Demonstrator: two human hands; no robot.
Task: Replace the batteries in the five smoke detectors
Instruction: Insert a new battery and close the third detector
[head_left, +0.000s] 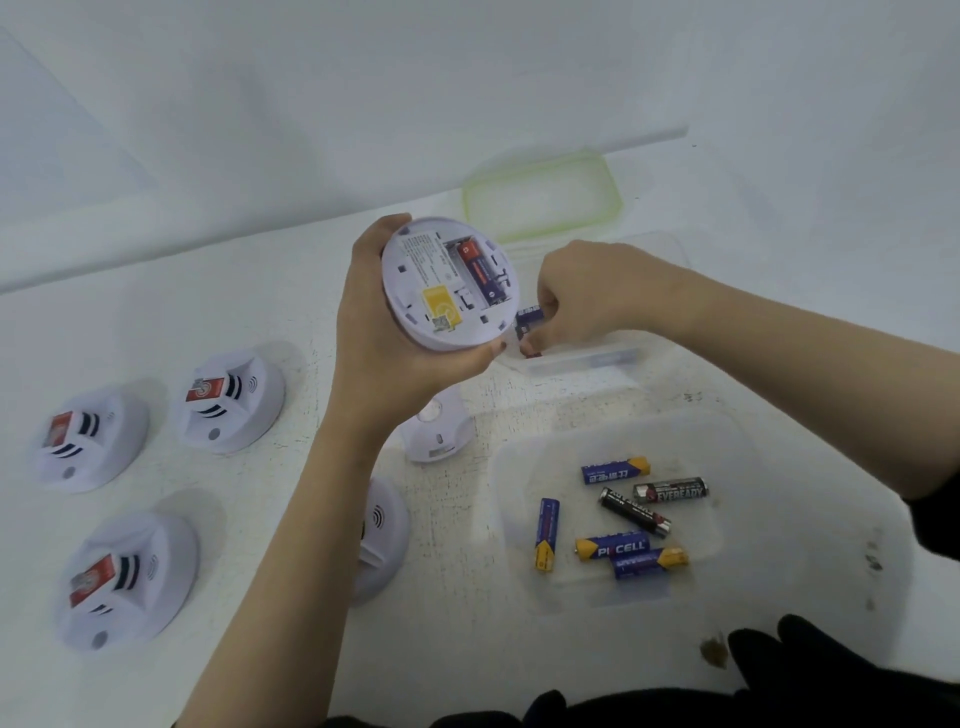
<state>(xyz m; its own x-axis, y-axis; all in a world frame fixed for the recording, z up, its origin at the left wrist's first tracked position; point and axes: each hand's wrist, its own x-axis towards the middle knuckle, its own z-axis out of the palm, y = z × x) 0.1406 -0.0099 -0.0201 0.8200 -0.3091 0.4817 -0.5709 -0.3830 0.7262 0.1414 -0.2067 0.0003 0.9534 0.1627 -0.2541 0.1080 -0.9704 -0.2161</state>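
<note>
Dark fabric (779, 670) lowest, nearest viewer. Well left of left grip: three white domed detectors (127, 577), red stickers, slotted vents, on scuffed white worktop (467, 623). Left grip (374, 322) clamped round rim of smoke detector (449, 283), a smooth plastic disc, back up, one cell (480, 267) seated. Right grip (576, 299), just right of disc, pinches blue cylindrical battery (530, 314) over clear tub (582, 364). Risks: battery seated reversed; slick shell slips from one-handed hold; loose, likely spent cells in nearer tub (571, 592) get mixed in.
</note>
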